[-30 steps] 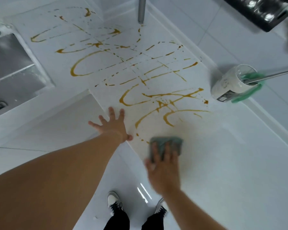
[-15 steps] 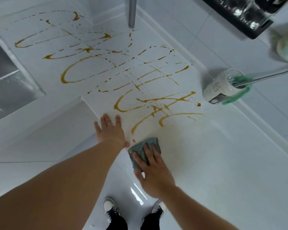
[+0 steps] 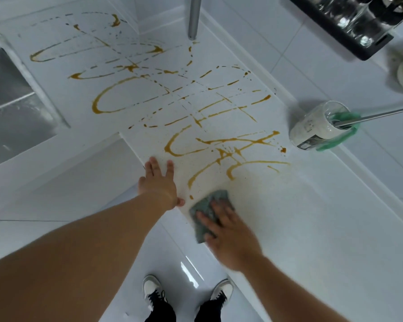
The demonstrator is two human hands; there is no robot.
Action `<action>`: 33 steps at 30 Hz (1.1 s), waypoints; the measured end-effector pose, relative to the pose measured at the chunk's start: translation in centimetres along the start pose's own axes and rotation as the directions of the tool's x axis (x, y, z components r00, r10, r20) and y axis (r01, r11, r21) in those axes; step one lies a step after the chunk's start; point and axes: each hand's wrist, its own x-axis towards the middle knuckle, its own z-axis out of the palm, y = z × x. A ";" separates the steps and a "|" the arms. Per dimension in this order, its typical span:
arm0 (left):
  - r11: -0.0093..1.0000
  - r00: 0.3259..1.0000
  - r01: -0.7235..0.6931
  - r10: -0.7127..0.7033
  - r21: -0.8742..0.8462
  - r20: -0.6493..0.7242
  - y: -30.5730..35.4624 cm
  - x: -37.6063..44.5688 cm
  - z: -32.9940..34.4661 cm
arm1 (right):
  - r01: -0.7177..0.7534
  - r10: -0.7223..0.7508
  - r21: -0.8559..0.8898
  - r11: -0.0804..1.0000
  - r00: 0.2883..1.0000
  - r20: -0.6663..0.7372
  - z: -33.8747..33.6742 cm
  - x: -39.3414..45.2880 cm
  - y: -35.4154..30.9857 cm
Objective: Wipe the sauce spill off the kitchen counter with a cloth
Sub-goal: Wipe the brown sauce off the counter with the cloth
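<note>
White counter: right hand flat on cloth.

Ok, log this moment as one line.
right hand: pressing cloth on counter | left hand: flat, bracing | sauce: mostly unwiped

Bright even light; wide-angle warp; floor glare.

left hand lies flat, fingers spread; right hand presses down, palm flat.
</note>
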 end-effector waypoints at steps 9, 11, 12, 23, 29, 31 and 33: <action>0.999 0.999 -0.021 0.022 0.033 -0.034 -0.5 -0.1 -0.2 | -0.302 0.309 0.098 0.948 0.949 -0.058 -2.9 6.9 -1.9; 0.998 0.999 -0.029 0.031 0.055 -0.032 -0.7 0.0 -0.5 | -0.035 0.035 -0.006 0.999 0.999 0.003 -0.8 4.5 -3.7; 0.997 0.999 -0.035 0.036 0.065 -0.024 -1.0 -0.1 -0.6 | 0.064 -0.063 -0.028 0.998 0.997 0.037 -0.6 3.4 -3.2; 0.997 0.999 -0.045 0.047 0.061 -0.024 -1.8 0.1 -0.4 | -0.124 0.124 0.017 0.992 0.991 -0.042 -4.3 12.1 -4.1; 0.998 0.999 -0.041 0.040 0.045 0.016 -1.8 0.3 -1.4 | 0.123 -0.123 -0.014 0.992 0.992 -0.024 -1.7 2.3 -0.8; 0.999 1.000 -0.029 0.029 0.032 0.004 -1.6 0.3 -0.9 | -0.112 0.116 0.070 0.991 0.992 -0.054 -3.9 3.5 3.4; 1.000 1.000 -0.018 0.019 0.017 -0.009 -1.7 0.2 -0.6 | -0.362 0.379 0.167 0.917 0.922 -0.084 -6.0 7.2 5.0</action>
